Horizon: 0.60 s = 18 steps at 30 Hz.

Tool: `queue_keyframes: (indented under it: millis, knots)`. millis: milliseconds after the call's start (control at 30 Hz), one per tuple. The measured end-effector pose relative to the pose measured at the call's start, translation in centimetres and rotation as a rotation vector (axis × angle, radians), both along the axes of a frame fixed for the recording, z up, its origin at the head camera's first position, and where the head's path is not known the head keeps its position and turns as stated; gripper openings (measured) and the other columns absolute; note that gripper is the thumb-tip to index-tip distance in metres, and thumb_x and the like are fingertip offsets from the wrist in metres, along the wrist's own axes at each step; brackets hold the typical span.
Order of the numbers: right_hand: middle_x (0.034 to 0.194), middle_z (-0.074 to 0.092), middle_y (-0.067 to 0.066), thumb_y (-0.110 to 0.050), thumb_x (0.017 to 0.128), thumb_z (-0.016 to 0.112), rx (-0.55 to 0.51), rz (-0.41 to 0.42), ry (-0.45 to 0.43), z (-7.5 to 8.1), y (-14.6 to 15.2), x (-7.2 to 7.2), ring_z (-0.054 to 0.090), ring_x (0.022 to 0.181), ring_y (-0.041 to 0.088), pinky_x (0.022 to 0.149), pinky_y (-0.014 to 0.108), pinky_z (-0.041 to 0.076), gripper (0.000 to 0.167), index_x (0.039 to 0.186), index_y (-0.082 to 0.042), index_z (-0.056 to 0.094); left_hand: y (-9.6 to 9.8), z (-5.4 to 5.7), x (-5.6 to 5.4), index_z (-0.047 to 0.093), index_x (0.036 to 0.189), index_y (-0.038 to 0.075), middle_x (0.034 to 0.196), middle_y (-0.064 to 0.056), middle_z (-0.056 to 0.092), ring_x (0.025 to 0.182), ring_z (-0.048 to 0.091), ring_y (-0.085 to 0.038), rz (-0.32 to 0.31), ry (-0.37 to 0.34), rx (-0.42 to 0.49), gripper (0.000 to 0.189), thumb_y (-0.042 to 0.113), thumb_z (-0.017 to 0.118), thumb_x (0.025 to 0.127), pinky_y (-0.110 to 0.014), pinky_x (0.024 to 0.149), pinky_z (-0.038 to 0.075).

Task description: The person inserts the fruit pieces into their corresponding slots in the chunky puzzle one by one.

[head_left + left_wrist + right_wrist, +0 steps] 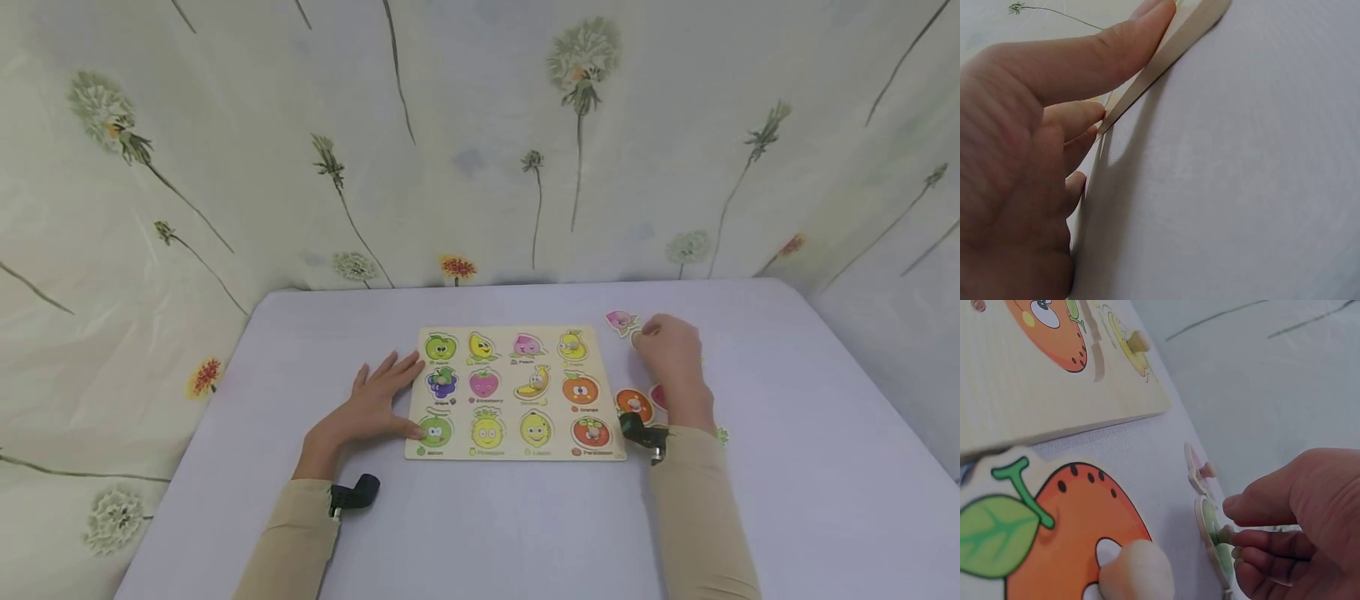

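Observation:
A wooden fruit puzzle board (502, 454) lies on the table, with rows of cartoon fruits. My left hand (375, 406) has its fingers spread along the board's left edge, the thumb over the lower left corner by the melon (435, 431). To the board's right, my right hand (671, 354) is at a green puzzle piece (1210, 522). Its fingertips are by the piece's wooden knob (1227, 534), the thumb a little apart from it. A pink peach piece (621, 322) lies just beyond. Which fruit the green piece shows is hard to tell.
An orange piece (634, 405) with a knob and a red piece (658, 395) lie beside the board, near the right wrist. Another green piece (722, 436) shows past the right sleeve. A flowered curtain (480, 167) hangs behind the table (510, 533).

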State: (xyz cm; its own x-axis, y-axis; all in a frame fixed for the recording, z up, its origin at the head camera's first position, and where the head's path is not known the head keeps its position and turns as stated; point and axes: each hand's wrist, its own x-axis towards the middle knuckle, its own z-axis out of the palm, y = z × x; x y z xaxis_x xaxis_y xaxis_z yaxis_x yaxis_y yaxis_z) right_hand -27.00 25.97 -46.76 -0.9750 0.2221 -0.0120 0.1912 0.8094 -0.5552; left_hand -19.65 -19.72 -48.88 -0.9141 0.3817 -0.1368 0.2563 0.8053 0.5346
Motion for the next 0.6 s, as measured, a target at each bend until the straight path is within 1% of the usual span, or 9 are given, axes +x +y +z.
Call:
queue_keyframes:
  millis: [133, 233, 300, 367, 500, 600]
  knots:
    - [0.114, 0.064, 0.026, -0.016, 0.091, 0.054, -0.019, -0.035, -0.02, 0.07, 0.1, 0.3, 0.055, 0.098, 0.038, 0.081, 0.049, 0.051, 0.031, 0.113, 0.005, 0.063, -0.03, -0.09, -0.04, 0.026, 0.158, 0.019, 0.168, 0.001, 0.018, 0.157, 0.002, -0.032, 0.001, -0.001, 0.005, 0.114, 0.055, 0.083, 0.067, -0.064, 0.123, -0.008]
    - [0.119, 0.062, 0.027, -0.016, 0.092, 0.053, -0.034, -0.044, -0.038, -0.06, 0.06, 0.32, 0.054, 0.103, 0.038, 0.085, 0.051, 0.051, 0.034, 0.117, 0.005, 0.061, -0.13, -0.1, -0.07, 0.026, 0.158, 0.019, 0.168, 0.001, 0.018, 0.157, 0.001, -0.032, 0.001, -0.001, 0.004, 0.113, 0.055, 0.083, 0.067, -0.064, 0.122, -0.008]
    - [0.119, 0.062, 0.027, -0.017, 0.092, 0.053, -0.035, -0.044, -0.042, -0.21, 0.06, 0.25, 0.054, 0.103, 0.038, 0.086, 0.051, 0.051, 0.034, 0.117, 0.005, 0.061, -0.17, -0.12, -0.06, 0.026, 0.158, 0.019, 0.168, 0.001, 0.018, 0.157, 0.001, -0.032, 0.002, -0.001, 0.001, 0.113, 0.055, 0.083, 0.067, -0.064, 0.123, -0.008]
    - [0.117, 0.063, 0.026, -0.017, 0.092, 0.053, -0.025, -0.044, -0.042, -0.39, 0.07, 0.19, 0.054, 0.101, 0.037, 0.084, 0.05, 0.052, 0.033, 0.115, 0.004, 0.062, -0.15, -0.16, -0.07, 0.026, 0.158, 0.019, 0.168, 0.001, 0.018, 0.157, 0.002, -0.032, -0.001, -0.002, 0.0, 0.113, 0.055, 0.083, 0.067, -0.064, 0.122, -0.008]
    - [0.11, 0.065, 0.024, -0.016, 0.091, 0.053, 0.005, -0.042, -0.022, -0.61, 0.2, 0.06, 0.055, 0.095, 0.036, 0.075, 0.044, 0.051, 0.028, 0.108, 0.004, 0.064, -0.05, -0.2, -0.11, 0.026, 0.159, 0.02, 0.168, 0.002, 0.017, 0.157, 0.002, -0.031, -0.005, -0.001, -0.001, 0.113, 0.057, 0.082, 0.067, -0.064, 0.123, -0.008]
    - [0.108, 0.066, 0.024, -0.015, 0.09, 0.053, 0.012, -0.042, -0.003, -0.59, 0.16, -0.01, 0.056, 0.091, 0.035, 0.071, 0.042, 0.051, 0.026, 0.105, 0.003, 0.065, -0.01, -0.11, -0.11, 0.025, 0.159, 0.021, 0.168, 0.003, 0.017, 0.158, 0.001, -0.03, -0.002, -0.002, -0.008, 0.113, 0.057, 0.082, 0.067, -0.063, 0.123, -0.008]
